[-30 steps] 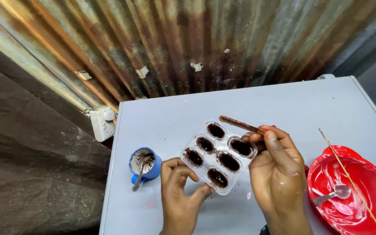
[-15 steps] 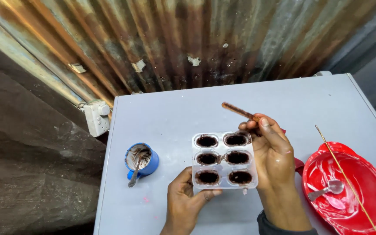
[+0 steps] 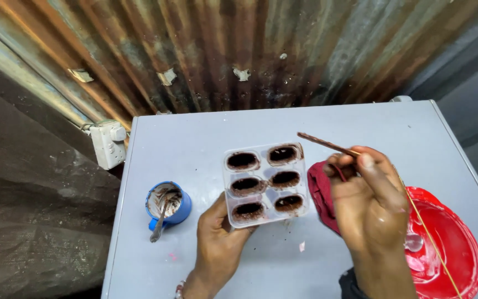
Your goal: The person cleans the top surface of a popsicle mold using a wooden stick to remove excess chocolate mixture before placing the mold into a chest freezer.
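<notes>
Head view, left hand: fingers grip the six-cavity mould tray from below.
Right hand: raised, fingers pinching a brown-coated stick.

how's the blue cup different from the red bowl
The blue cup is small and sits left of the mould tray; the red bowl is wide, shallow and sits at the right edge. The cup is smeared brown inside; the bowl looks whitish and wet. Both hold a spoon.
</notes>
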